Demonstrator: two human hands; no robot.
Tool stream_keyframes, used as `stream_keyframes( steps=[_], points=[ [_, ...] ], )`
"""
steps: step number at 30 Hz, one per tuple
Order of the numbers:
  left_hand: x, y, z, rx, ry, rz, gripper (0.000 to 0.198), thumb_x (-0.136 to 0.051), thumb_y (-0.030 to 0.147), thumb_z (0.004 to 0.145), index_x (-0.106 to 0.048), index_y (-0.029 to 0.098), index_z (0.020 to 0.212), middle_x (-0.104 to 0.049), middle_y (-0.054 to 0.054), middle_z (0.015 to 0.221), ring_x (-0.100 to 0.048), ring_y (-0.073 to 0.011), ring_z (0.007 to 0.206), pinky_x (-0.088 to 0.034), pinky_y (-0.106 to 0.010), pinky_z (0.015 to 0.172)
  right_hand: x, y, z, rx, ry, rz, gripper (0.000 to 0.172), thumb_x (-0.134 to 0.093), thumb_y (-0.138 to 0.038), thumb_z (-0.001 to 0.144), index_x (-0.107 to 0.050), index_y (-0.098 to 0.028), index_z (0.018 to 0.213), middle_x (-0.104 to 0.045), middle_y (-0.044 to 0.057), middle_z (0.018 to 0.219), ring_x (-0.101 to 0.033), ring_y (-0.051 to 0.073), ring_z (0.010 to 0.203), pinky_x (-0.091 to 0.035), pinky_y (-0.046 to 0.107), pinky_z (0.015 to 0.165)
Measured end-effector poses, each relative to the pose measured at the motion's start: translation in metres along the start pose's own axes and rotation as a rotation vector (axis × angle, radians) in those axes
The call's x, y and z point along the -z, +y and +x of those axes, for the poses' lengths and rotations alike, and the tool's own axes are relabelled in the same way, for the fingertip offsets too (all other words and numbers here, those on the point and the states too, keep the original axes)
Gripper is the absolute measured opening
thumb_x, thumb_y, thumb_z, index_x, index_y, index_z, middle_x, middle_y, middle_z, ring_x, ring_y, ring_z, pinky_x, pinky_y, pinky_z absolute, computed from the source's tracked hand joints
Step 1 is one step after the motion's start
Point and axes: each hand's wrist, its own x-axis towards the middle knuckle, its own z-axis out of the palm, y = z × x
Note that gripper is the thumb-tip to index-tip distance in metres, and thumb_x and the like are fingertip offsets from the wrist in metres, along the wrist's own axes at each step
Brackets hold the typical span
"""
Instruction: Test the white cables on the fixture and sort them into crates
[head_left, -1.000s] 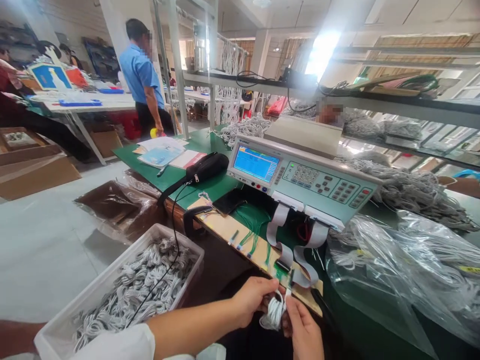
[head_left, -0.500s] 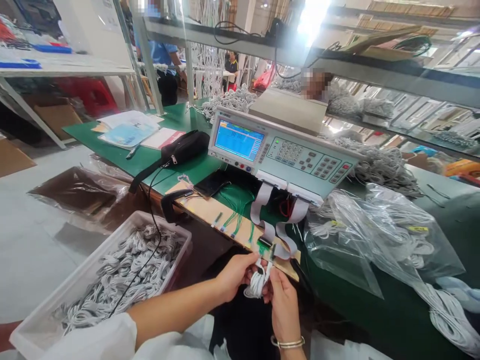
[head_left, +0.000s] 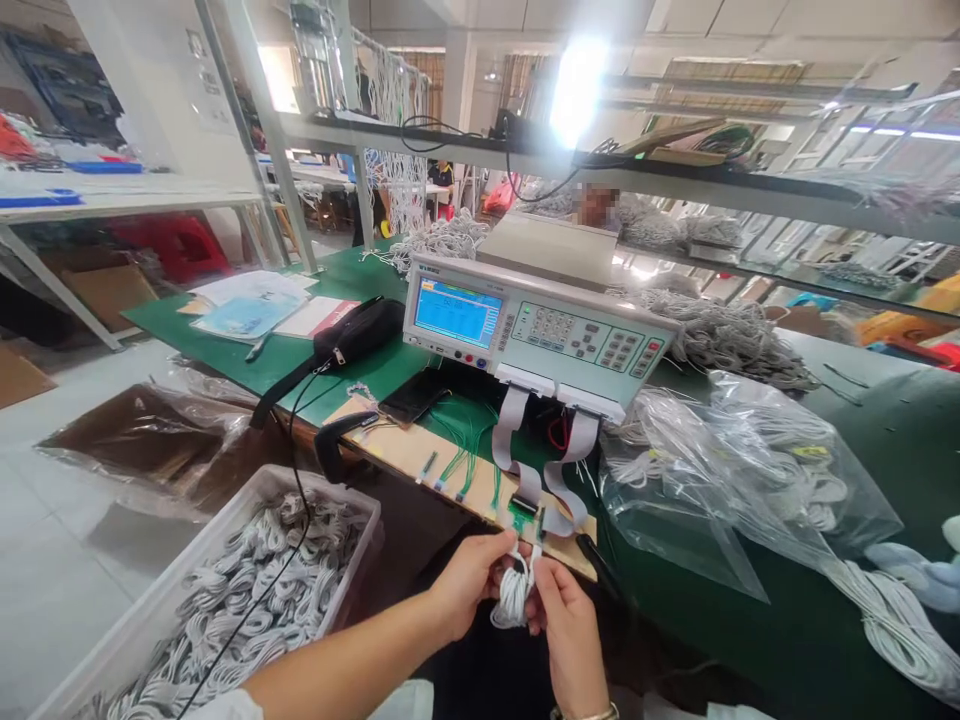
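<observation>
One broad green bench (head_left: 225,365) spans my view, smooth and flat. On it stands the boxy instrument (head_left: 525,325), hard-cased, blue screen lit. At near left, the translucent plastic tub (head_left: 154,600) is heaped with soft grey cable bundles (head_left: 255,600). Glossy, crumpled clear bags (head_left: 712,540) lie to the right. Along the near edge, the pale wooden board (head_left: 405,455) carries flat, curving ribbon cables (head_left: 510,430).

At its near right end, I see the left hand (head_left: 469,580) curled around the white cable coil (head_left: 514,595), thumb uppermost; the right hand (head_left: 566,605) pinches the white end (head_left: 535,556) beside it. Some fingertips are hidden, so I can't tell how firm either hold is. The coil sits between both hands, rounded and supple, just off the board. I can't tell whether the end meets the slim green connector (head_left: 540,527); I'd judge it best kept straight, pinched near its tip, with the left hand bearing the coil's weight.
</observation>
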Motion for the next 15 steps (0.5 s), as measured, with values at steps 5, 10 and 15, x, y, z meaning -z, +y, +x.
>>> stream_keyframes(
  steps=[5,10,15],
  points=[
    [0.0019,0.0007,0.0008,-0.002,-0.004,-0.01,0.049,-0.052,0.057,0.062,-0.061,0.012,0.08,-0.052,0.0,0.059,-0.045,-0.0092,0.049,-0.034,-0.023,0.053,-0.0016,-0.0004,-0.0005,-0.001,0.015,0.012,0.034,-0.059,-0.046,0.067,-0.06,-0.015,0.08,-0.046,-0.005,0.044,-0.038,0.01,0.041,-0.028,0.019,0.036],
    [0.0016,0.0026,0.002,0.004,0.02,-0.025,0.043,-0.055,0.052,0.063,-0.061,0.012,0.077,-0.049,0.001,0.057,-0.043,-0.0086,0.049,-0.032,-0.022,0.052,0.0002,0.0006,0.0019,-0.015,0.006,0.02,0.032,-0.06,-0.043,0.067,-0.059,-0.014,0.081,-0.046,-0.005,0.043,-0.038,0.01,0.041,-0.029,0.019,0.036],
    [0.0012,0.0053,0.0016,0.002,0.022,-0.012,0.042,-0.055,0.05,0.064,-0.062,0.011,0.08,-0.047,0.001,0.058,-0.041,-0.0075,0.049,-0.031,-0.021,0.052,0.0014,0.0023,0.0043,-0.014,0.009,0.019,0.036,-0.061,-0.044,0.066,-0.059,-0.013,0.085,-0.047,-0.004,0.043,-0.04,0.011,0.042,-0.031,0.02,0.037]
  ],
)
